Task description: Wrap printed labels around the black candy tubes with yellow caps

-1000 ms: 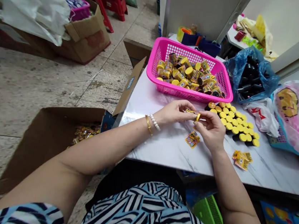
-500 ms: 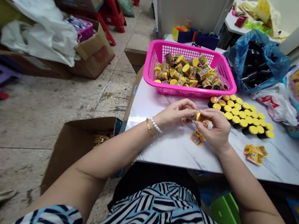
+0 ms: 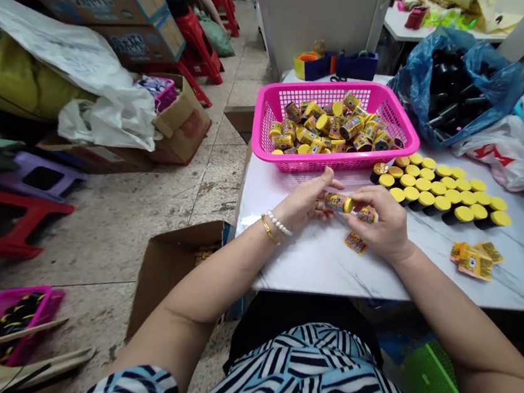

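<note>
My left hand (image 3: 306, 203) and my right hand (image 3: 382, 223) meet over the white marble table (image 3: 311, 259), both closed on one small yellow-capped container (image 3: 338, 202) with a yellow printed label, held sideways between the fingertips. A loose yellow sticker (image 3: 356, 243) lies on the table just below my right hand. Rows of unlabelled black containers with yellow caps (image 3: 442, 192) stand to the right. A pink basket (image 3: 272, 106) behind my hands holds several labelled containers.
A small stack of stickers (image 3: 472, 259) lies at the right. A blue bag of black containers (image 3: 454, 86) and other plastic bags sit at the back right. An open cardboard box (image 3: 168, 268) stands on the floor at the left, with stools, boxes and a small pink basket (image 3: 6, 319) beyond.
The view has swung left, showing more floor. My hands stay together on the container, which now shows its label wrapped round it.
</note>
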Available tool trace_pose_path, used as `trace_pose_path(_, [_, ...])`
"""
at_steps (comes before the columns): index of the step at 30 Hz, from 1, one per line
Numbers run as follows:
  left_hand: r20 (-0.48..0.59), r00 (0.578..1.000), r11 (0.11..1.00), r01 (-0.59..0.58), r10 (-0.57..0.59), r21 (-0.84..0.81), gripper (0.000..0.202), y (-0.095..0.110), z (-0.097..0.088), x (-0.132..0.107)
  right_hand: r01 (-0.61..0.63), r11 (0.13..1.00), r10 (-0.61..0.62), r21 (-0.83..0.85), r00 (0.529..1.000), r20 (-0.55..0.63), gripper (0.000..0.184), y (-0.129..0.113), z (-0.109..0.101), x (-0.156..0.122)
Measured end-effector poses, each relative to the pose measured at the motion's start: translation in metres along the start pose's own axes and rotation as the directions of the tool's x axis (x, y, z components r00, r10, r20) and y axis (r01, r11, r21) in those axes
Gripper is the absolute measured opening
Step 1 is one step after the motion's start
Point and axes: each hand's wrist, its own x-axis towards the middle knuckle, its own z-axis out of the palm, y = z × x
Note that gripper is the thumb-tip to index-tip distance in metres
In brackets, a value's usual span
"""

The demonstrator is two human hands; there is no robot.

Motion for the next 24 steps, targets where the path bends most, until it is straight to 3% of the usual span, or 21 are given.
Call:
trace_pose_path(3, [0.082, 0.994, 0.996, -0.073, 0.069, 0.049, 0.058, 0.002, -0.007, 0.001, -0.046, 0.998, 0.047, 0.041, 0.999, -0.019, 0.03, 0.007, -0.004, -0.001])
trace_pose_path(6, [0.089, 0.99, 0.99, -0.119, 0.112, 0.079, 0.051, 0.003, -0.009, 0.002, -0.142, 0.971, 0.13, 0.19, 0.989, 0.074, 0.028, 0.011, -0.006, 0.001])
trace_pose_path(10, [0.138, 0.988, 0.994, -0.081, 0.07, 0.074, 0.049, 0.005, -0.006, 0.0, -0.325, 0.829, 0.235, 0.456, 0.941, 0.243, 0.036, 0.008, -0.008, 0.005])
trace_pose_path(18, [0.217, 0.972, 0.966, 0.142, -0.095, -0.215, 0.045, -0.01, 0.004, 0.001, -0.292, 0.842, 0.317, 0.454, 0.948, 0.023, 0.018, -0.002, -0.005, 0.002])
trace_pose_path(24, [0.244, 0.965, 0.941, 0.17, -0.099, -0.291, 0.048, -0.011, 0.007, 0.001, -0.325, 0.831, 0.326, 0.452, 0.942, 0.078, 0.023, -0.001, -0.004, 0.003])
